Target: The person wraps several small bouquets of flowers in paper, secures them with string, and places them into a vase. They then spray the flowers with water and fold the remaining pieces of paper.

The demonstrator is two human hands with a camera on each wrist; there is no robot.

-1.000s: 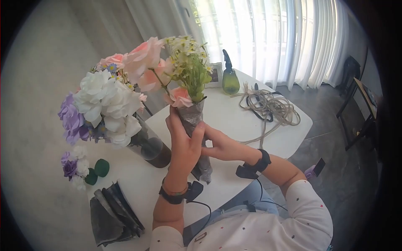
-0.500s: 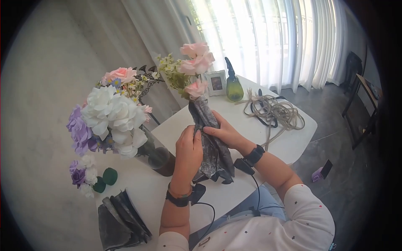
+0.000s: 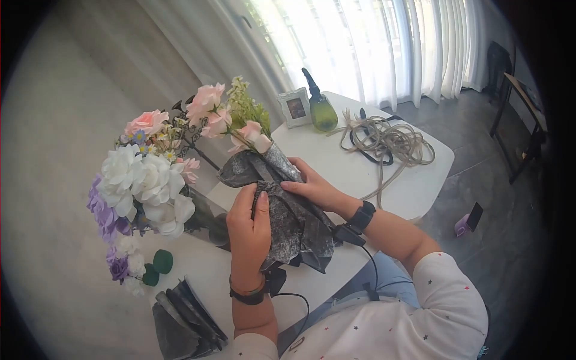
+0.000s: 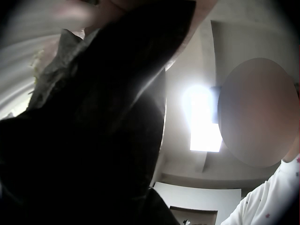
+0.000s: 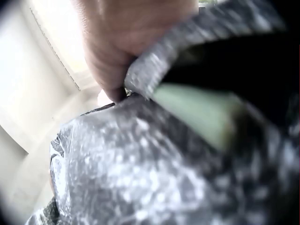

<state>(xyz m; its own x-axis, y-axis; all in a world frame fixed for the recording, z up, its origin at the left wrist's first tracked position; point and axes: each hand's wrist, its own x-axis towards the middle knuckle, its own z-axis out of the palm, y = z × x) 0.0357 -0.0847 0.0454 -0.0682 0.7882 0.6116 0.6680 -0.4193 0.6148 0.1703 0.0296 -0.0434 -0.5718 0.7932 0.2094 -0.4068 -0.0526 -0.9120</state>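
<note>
In the head view, a small bouquet of pink roses (image 3: 210,114) and small pale blossoms (image 3: 240,96) leans up and to the left from crinkled dark grey wrapping paper (image 3: 294,228). My left hand (image 3: 249,231) pinches the loose near side of that paper between thumb and fingers. Higher up on the right, my right hand (image 3: 318,186) grips the wrapped bouquet, thumb across its front. A pale green stem (image 5: 197,110) shows inside the paper fold in the right wrist view. Dark paper (image 4: 108,126) fills much of the left wrist view.
A glass vase (image 3: 207,219) with big white flowers (image 3: 141,180) stands left. Purple and white blooms (image 3: 123,264) and folded dark sheets (image 3: 186,321) lie nearer. Behind are a photo frame (image 3: 294,108), a green spray bottle (image 3: 324,114) and tangled cord (image 3: 390,141).
The paper, narrow around the stems a second ago, is now spread wide toward me. My left hand has moved from the bouquet's upper wrap to the paper's loose side. The flowers now tilt left.
</note>
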